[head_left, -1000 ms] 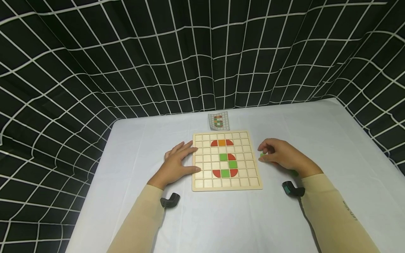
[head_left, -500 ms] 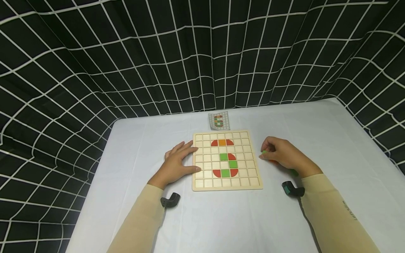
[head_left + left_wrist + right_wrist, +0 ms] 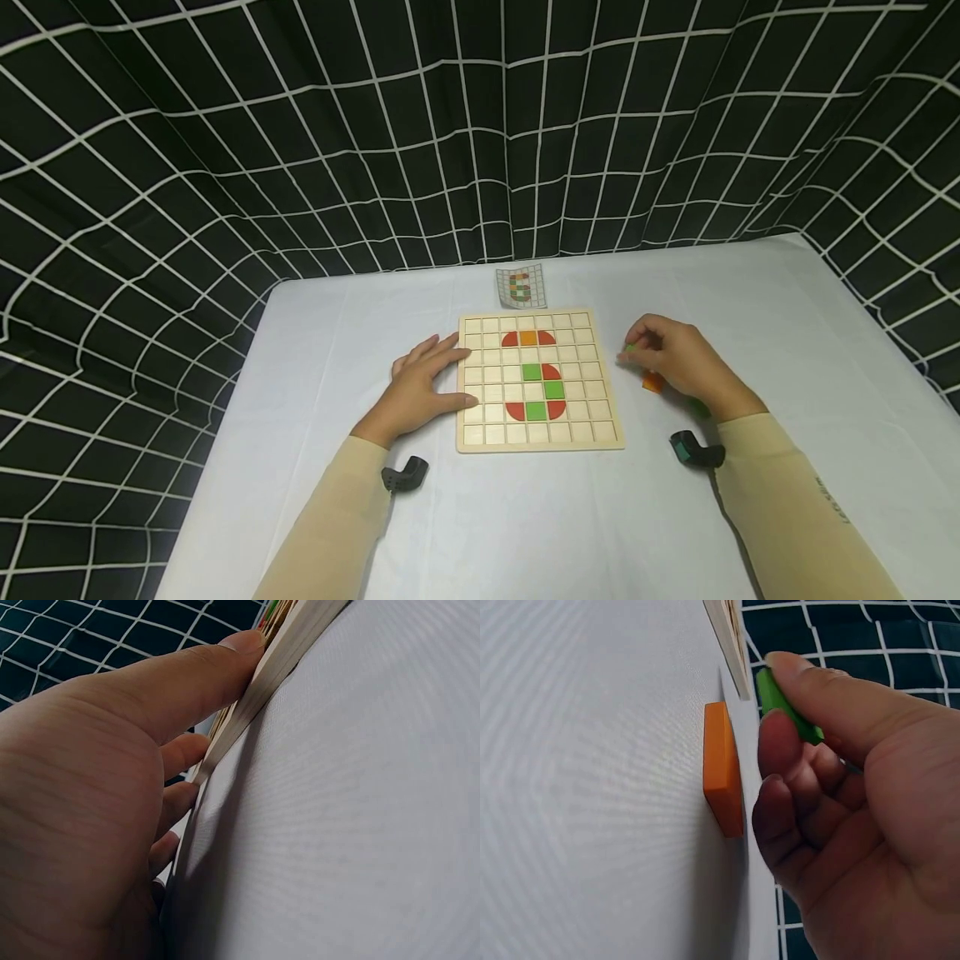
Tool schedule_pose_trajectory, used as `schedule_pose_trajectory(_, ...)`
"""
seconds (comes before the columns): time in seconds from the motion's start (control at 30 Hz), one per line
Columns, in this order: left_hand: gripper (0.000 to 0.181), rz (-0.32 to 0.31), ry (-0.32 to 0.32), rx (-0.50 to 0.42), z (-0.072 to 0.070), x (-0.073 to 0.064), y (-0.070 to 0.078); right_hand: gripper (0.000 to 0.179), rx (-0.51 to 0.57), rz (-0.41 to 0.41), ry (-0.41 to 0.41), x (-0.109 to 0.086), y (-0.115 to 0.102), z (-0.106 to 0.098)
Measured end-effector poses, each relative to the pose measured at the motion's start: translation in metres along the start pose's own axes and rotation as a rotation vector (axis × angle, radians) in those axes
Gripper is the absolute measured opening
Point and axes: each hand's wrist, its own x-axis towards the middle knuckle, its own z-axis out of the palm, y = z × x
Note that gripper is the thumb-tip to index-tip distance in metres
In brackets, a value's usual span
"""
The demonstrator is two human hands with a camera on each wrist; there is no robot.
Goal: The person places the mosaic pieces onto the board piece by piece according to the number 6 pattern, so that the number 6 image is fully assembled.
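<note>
My left hand (image 3: 415, 395) rests on the left border of the wooden grid board (image 3: 592, 387), thumb and fingers spread along its edge. On the board lie red quarter-round pieces (image 3: 515, 411), green square tiles (image 3: 554, 390) and an orange square tile (image 3: 528, 337). To the right of the board, my right hand (image 3: 678, 358) pinches a green tile (image 3: 784, 705) between thumb and fingertips, raised off the cloth. Under that hand an orange tile (image 3: 718, 769) lies on the table. Another green piece (image 3: 699, 407) shows partly beneath the right wrist.
Behind the board lies a small printed card (image 3: 521, 287) with a coloured grid pattern. The table wears a white cloth (image 3: 540, 525). Black curtains with white grid lines (image 3: 420, 142) stand around it.
My right hand has lifted the green tile and moved slightly away from me, uncovering the orange tile below. The left hand has stayed on the board's edge.
</note>
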Motion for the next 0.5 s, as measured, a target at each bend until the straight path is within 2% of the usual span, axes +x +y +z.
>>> schedule_pose_trajectory(0.13,0.081,0.006,0.0,-0.001,-0.0002,-0.0002,0.0001,0.017,0.023,-0.014,0.04,-0.0001,-0.0006,-0.0003)
schedule_pose_trajectory(0.33,0.08,-0.005,-0.007,0.007,-0.0002,0.0,-0.0001,0.013,0.085,-0.02,0.018,-0.0011,-0.002,-0.0031)
schedule_pose_trajectory(0.5,0.08,-0.017,-0.011,0.007,-0.0003,0.0,-0.0005,0.012,0.085,-0.035,0.031,-0.0023,-0.0046,-0.0041)
